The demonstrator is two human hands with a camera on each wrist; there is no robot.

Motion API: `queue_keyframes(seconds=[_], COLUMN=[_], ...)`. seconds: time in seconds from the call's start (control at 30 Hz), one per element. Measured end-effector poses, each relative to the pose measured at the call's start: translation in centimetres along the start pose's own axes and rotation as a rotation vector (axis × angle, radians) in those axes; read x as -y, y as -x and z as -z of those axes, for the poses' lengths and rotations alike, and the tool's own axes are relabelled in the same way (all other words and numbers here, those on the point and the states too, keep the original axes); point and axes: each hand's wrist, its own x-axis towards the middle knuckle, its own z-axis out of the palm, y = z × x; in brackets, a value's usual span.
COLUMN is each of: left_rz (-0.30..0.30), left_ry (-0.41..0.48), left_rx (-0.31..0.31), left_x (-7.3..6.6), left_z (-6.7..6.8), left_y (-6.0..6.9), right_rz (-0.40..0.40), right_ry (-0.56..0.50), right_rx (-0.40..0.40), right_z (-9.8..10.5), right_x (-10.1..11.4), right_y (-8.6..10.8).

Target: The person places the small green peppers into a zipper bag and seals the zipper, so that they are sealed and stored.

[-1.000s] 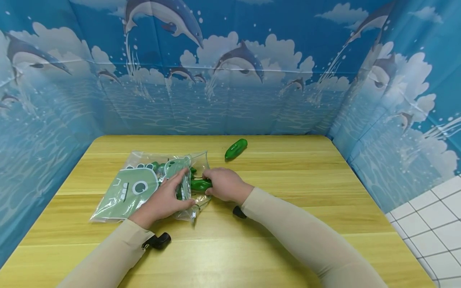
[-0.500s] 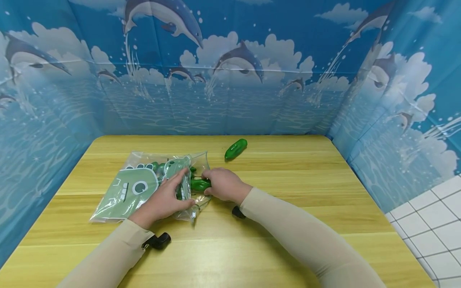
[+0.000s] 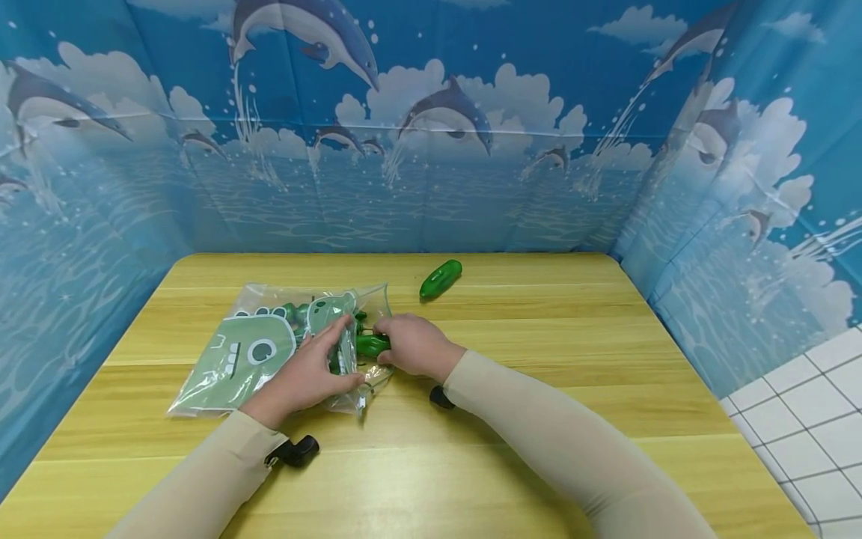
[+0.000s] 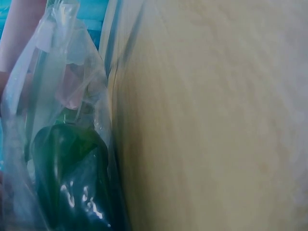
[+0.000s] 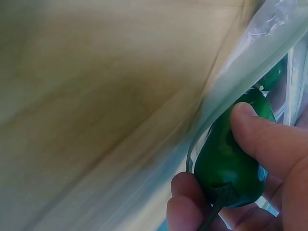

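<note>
A clear bag with a green cartoon print [image 3: 259, 352] lies on the left part of the table, several green items showing inside it. My left hand [image 3: 306, 378] grips the bag near its mouth, thumb and index finger spread along the folded edge. At the mouth, my right hand [image 3: 417, 346] holds a green pepper [image 3: 372, 345], partly inside the bag. The right wrist view shows thumb and fingers round this pepper [image 5: 228, 159], its stem toward the fingers. Through the plastic in the left wrist view, a dark green pepper [image 4: 72, 178] appears; the left hand is mostly hidden there.
Another green pepper [image 3: 441, 280] lies near the back of the wooden table [image 3: 539, 322], right of the bag. A dolphin-print curtain [image 3: 431, 195] stands behind the table and along its sides. White tiles [image 3: 808, 419] show at the lower right.
My right hand has shifted slightly left, carrying the pepper a little farther into the bag's mouth. My left hand and the bag have hardly moved.
</note>
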Motion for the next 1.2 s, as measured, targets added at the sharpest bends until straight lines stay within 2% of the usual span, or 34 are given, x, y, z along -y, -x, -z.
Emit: queue_keyframes(seconds=[0.23, 0.63, 0.93, 1.07, 1.2], left_rz=[0.005, 0.008, 0.002, -0.002, -0.001], left_ry=[0.001, -0.016, -0.019, -0.023, -0.026], left_rx=[-0.001, -0.005, -0.008, -0.011, -0.014], left_x=[0.0, -0.11, -0.08, -0.06, -0.02], left_z=[-0.08, -0.04, -0.08, -0.09, -0.15], left_y=[-0.01, 0.01, -0.05, -0.06, -0.04], right_rz=[0.032, 0.085, 0.075, 0.077, 0.061], right_ry=[-0.021, 0.035, 0.061, 0.028, -0.053], right_rx=[-0.012, 0.009, 0.021, 0.018, 0.014], right_z=[0.0, 0.18, 0.09, 0.01, 0.03], right_x=[-0.21, 0.02, 0.42, 0.16, -0.19], right_y=[0.13, 0.31, 0.04, 0.04, 0.23])
